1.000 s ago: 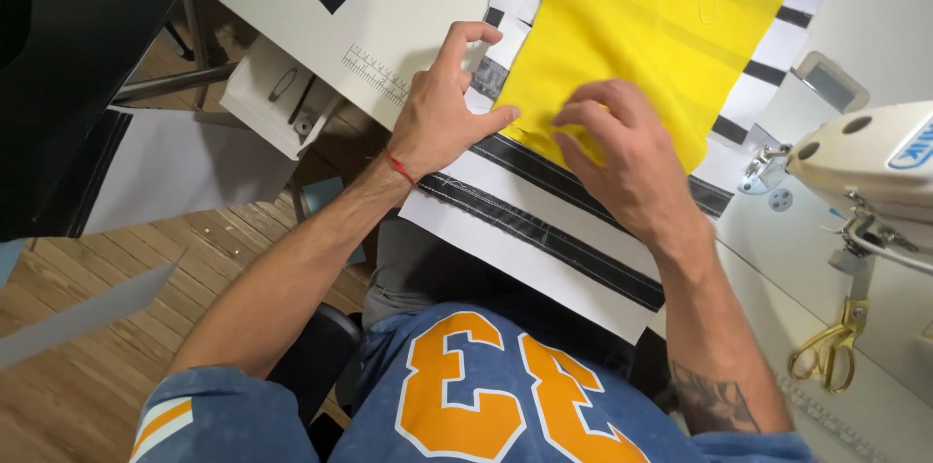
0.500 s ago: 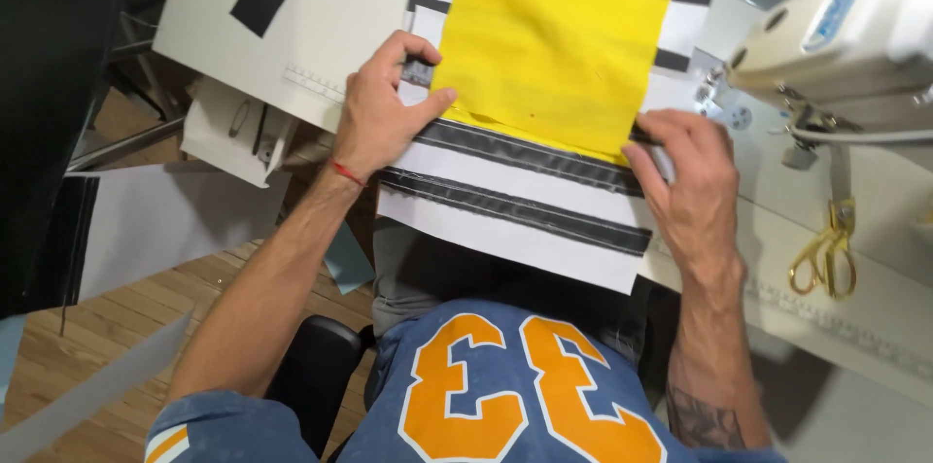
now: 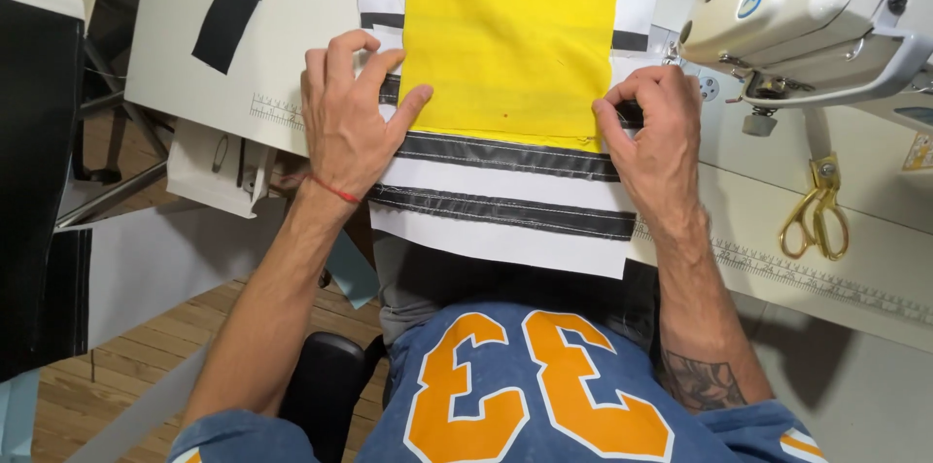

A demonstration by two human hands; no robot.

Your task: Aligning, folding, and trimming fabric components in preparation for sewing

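- Left hand (image 3: pixel 345 123): lies flat, palm down, on the left edge of the yellow cloth (image 3: pixel 513 35). Fingers spread; the thumb presses the cloth's lower left corner. Nothing is pinched; the hand is open and weighing the layers down.
- Right hand (image 3: pixel 656 137): curled at the right edge of the same cloth. Fingertips bent down onto the lower right corner, where the yellow meets a black band. Whether cloth is nipped between thumb and fingers cannot be told; the knuckles hide it.
- Yellow cloth: lies flat on top of the striped cloth (image 3: pixel 501 201), between the two hands, running from the middle of the table to the far edge of view.
- Striped cloth: white with black bands, lying under the yellow. Its near edge hangs over the table edge toward the person's lap. Two stitched black bands show just near of the yellow cloth's hem.
- Table (image 3: pixel 175 55): pale top with a printed ruler along its near edge.
- Sewing machine (image 3: pixel 807 16): white, at far right, its head just beside the right hand, not touching it.
- Scissors (image 3: pixel 812 215): gold-handled, lying on the table to the right, near the machine, apart from the right hand.
- A red string is tied round the left wrist.
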